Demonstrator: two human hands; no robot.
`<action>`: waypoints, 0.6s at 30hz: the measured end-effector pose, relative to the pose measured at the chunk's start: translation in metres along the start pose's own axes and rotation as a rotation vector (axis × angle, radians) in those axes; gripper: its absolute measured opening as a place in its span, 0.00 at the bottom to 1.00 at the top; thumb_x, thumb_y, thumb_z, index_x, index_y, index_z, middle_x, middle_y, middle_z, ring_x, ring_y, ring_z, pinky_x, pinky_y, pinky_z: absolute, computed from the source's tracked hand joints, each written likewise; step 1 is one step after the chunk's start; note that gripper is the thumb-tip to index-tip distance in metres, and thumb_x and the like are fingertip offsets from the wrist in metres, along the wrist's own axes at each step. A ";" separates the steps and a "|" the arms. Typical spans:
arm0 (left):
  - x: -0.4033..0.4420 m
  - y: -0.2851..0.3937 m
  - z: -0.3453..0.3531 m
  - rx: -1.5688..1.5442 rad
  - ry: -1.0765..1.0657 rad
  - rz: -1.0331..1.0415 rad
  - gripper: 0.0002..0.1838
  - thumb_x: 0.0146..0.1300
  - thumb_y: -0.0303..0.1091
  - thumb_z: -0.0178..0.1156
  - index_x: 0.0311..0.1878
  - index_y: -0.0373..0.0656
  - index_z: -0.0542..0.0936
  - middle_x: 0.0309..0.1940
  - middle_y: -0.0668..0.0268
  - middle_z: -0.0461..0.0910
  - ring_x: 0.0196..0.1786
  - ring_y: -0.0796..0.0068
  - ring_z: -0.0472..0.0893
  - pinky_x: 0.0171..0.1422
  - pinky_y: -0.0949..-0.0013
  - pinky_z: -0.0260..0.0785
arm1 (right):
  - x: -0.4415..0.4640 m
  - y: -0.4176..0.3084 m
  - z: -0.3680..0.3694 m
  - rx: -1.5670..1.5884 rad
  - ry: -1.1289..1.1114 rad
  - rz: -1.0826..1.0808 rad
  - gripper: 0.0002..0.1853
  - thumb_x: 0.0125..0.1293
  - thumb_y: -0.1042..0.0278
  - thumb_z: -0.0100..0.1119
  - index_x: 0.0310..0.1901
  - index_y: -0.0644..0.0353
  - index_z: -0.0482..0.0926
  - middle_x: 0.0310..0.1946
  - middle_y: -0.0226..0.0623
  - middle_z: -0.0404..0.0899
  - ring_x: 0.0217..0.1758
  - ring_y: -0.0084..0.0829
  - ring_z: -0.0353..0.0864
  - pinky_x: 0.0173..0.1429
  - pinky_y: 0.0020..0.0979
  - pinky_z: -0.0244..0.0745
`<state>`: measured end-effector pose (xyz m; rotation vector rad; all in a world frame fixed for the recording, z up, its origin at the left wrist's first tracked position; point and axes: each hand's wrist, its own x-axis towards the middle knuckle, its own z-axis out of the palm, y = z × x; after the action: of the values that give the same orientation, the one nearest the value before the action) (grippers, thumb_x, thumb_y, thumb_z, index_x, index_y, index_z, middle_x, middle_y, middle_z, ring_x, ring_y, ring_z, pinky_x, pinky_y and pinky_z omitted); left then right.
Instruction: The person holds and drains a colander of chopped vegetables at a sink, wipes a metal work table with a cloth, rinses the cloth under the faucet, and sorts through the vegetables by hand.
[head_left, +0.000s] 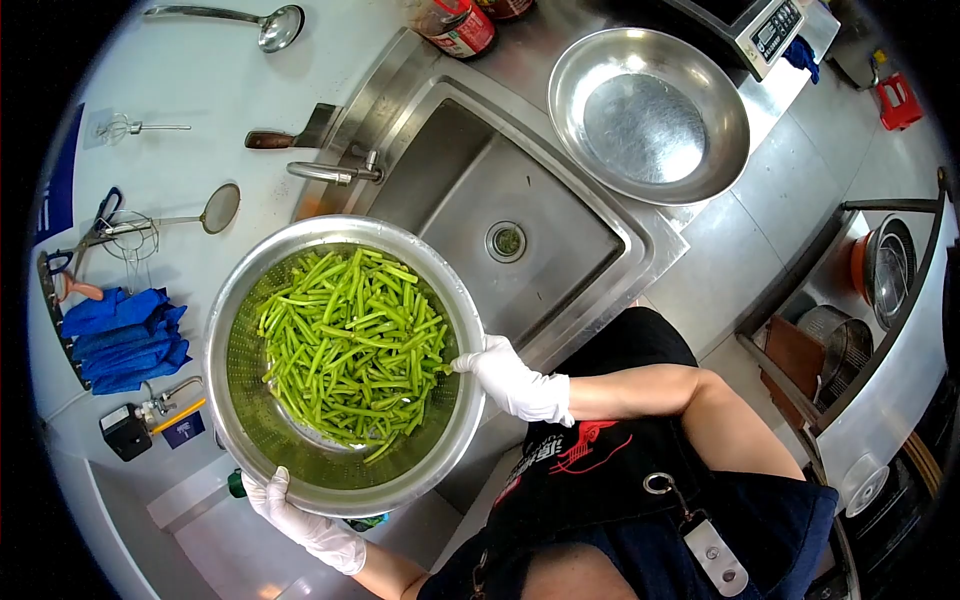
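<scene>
A large perforated steel colander (225, 330) holds a heap of cut green beans (350, 340). It is held up by the rim beside the sink, its inside facing the camera. My left hand (300, 520), in a white glove, grips the lower rim with the thumb over the edge. My right hand (510, 380), gloved too, grips the rim on the right, thumb reaching inside near the beans. The fingers of both hands are partly hidden behind the colander.
The steel sink (560, 240) with its faucet (335, 172) lies behind the colander. A wide steel bowl (645, 115) stands at the sink's far side, near a scale (770, 35). A cleaver (295, 130), ladle (278, 28), strainer (220, 208) and blue cloths (128, 340) are along the wall.
</scene>
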<state>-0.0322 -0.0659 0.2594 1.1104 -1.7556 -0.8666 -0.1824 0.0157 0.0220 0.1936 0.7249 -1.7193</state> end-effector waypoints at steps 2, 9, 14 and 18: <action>0.000 0.000 0.001 -0.006 0.000 -0.005 0.27 0.47 0.22 0.50 0.56 0.33 0.71 0.50 0.56 0.74 0.51 0.66 0.74 0.60 0.65 0.64 | 0.001 0.002 0.000 0.008 0.003 -0.001 0.14 0.54 0.82 0.57 0.45 0.65 0.79 0.32 0.35 0.81 0.34 0.26 0.77 0.41 0.29 0.75; -0.001 0.001 0.002 -0.022 -0.007 -0.005 0.27 0.47 0.22 0.51 0.56 0.33 0.71 0.50 0.56 0.74 0.50 0.66 0.74 0.60 0.65 0.65 | 0.001 0.001 -0.001 -0.012 0.004 0.009 0.14 0.54 0.82 0.58 0.44 0.65 0.79 0.33 0.36 0.81 0.34 0.27 0.78 0.41 0.30 0.75; 0.001 -0.002 -0.001 -0.012 -0.017 0.015 0.27 0.48 0.25 0.53 0.57 0.34 0.71 0.50 0.58 0.75 0.50 0.66 0.74 0.60 0.66 0.65 | 0.002 0.003 -0.002 -0.007 0.007 0.022 0.14 0.54 0.82 0.58 0.44 0.65 0.79 0.33 0.36 0.81 0.34 0.27 0.78 0.42 0.29 0.75; 0.001 -0.001 -0.002 -0.033 -0.012 0.007 0.27 0.47 0.22 0.51 0.56 0.34 0.71 0.50 0.57 0.74 0.50 0.66 0.75 0.60 0.66 0.65 | 0.000 0.001 0.000 -0.005 0.009 0.021 0.14 0.54 0.81 0.58 0.44 0.65 0.79 0.33 0.36 0.81 0.34 0.27 0.77 0.42 0.30 0.75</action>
<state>-0.0301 -0.0672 0.2591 1.0794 -1.7478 -0.8967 -0.1818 0.0153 0.0220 0.2047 0.7316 -1.6978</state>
